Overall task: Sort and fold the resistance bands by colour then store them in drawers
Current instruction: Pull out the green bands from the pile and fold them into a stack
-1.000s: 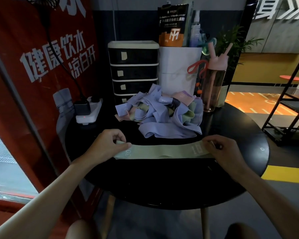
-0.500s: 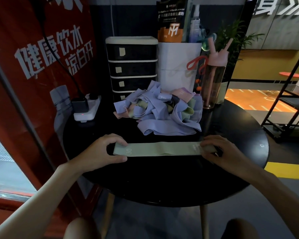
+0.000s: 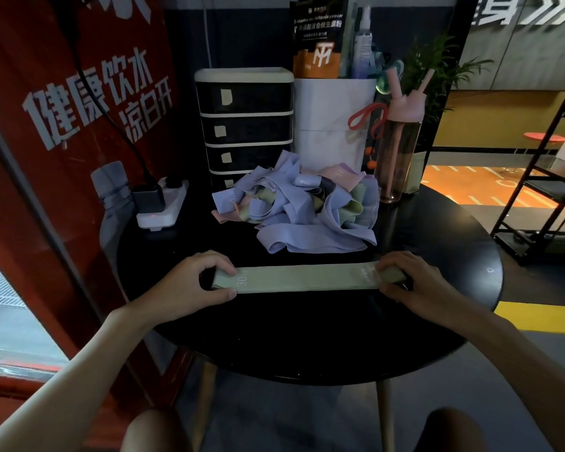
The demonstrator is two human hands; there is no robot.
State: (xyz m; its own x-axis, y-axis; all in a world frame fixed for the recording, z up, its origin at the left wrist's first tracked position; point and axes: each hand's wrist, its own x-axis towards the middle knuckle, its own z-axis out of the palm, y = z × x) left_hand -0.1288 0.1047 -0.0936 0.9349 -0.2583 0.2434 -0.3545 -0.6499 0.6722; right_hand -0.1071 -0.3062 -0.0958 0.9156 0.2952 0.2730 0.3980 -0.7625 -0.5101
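A pale green resistance band [image 3: 304, 278] marked "30 LB" lies flat and stretched across the near part of the round black table [image 3: 307, 347]. My left hand [image 3: 190, 285] pinches its left end between thumb and fingers. My right hand [image 3: 411, 282] grips its right end, which is partly hidden under my fingers. Behind the band sits a tangled pile of bands [image 3: 300, 213], mostly lilac with some pink and green. A black drawer unit [image 3: 243, 125] with several labelled drawers stands at the back, all closed.
A white power strip [image 3: 162, 207] with a black plug lies at the back left. A white container [image 3: 335, 122] with pouches and a pink water bottle [image 3: 400, 148] stand at the back right. A red banner flanks the left; a black shelf rack [image 3: 552, 158] stands right.
The green band has been pulled flatter and straighter on the table. My right hand has closed over its right end; my left thumb now lies along its left end.
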